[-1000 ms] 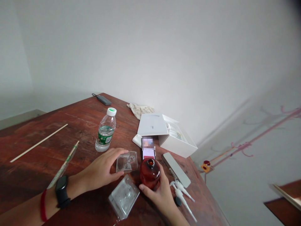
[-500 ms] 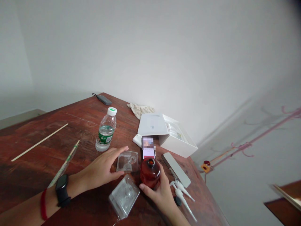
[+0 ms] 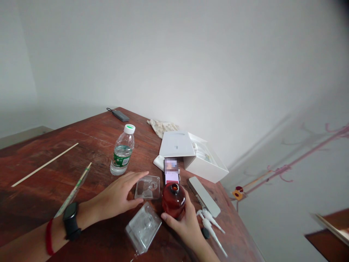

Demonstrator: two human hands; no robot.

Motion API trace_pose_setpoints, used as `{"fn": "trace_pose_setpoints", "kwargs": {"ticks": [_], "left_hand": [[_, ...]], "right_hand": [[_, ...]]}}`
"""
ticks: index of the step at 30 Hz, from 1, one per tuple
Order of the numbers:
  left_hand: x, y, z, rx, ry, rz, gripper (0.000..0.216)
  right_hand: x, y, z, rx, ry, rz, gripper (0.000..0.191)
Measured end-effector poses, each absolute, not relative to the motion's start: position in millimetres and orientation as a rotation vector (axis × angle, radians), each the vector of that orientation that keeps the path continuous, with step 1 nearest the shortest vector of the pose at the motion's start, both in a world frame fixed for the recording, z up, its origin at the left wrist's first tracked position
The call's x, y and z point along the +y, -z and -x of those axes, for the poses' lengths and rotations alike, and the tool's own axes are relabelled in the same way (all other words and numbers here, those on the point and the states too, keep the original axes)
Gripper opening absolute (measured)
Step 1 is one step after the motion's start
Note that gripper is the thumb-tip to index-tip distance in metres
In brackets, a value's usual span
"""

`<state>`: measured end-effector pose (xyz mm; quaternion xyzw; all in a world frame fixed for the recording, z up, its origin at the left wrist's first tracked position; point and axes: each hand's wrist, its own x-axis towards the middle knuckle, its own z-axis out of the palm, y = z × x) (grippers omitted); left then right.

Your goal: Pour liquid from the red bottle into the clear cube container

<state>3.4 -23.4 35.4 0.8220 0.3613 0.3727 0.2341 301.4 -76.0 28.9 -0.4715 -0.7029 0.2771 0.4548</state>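
My right hand (image 3: 185, 220) is wrapped around a round, dark amber bottle (image 3: 173, 203) with an open mouth, its thumb across the near side. To the left, my left hand (image 3: 121, 193) spans a clear square bottle (image 3: 154, 187), index finger along the far edge and thumb at the near edge. A second clear square bottle (image 3: 143, 229) stands tilted in view in front of it, touched by neither hand. Two white pump heads (image 3: 212, 229) with tubes and a black cap (image 3: 205, 233) lie to the right of my right hand.
A phone (image 3: 172, 171) is propped against an open white box (image 3: 204, 160) behind the amber bottle. A water bottle (image 3: 122, 151) stands at left. A wooden stick (image 3: 45, 165), wrapped chopsticks (image 3: 75, 189), a pale flat case (image 3: 204, 196), a cloth (image 3: 162, 127) and a grey device (image 3: 120, 115) lie around.
Both hands keep their places on the bottles. The whole view has shifted very slightly; nothing on the table has visibly moved.
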Motion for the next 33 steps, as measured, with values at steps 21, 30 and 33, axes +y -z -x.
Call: {"fn": "trace_pose_setpoints", "kwargs": {"ticks": [21,30,33], "left_hand": [[-31,-45,-4,0.950,-1.157,-2.234,0.090],[-32,-48,-3,0.951,-1.138,-2.033,0.080],[-33,-50,-4,0.952,-1.114,-1.960,0.078]], "right_hand": [[-76,-31,-300,-1.728,-0.678,1.168,0.083],[-73,-24,-304,-1.724,-0.704,1.161,0.085],[-70,-21,-307,-1.736,-0.701,1.169,0.086]]}}
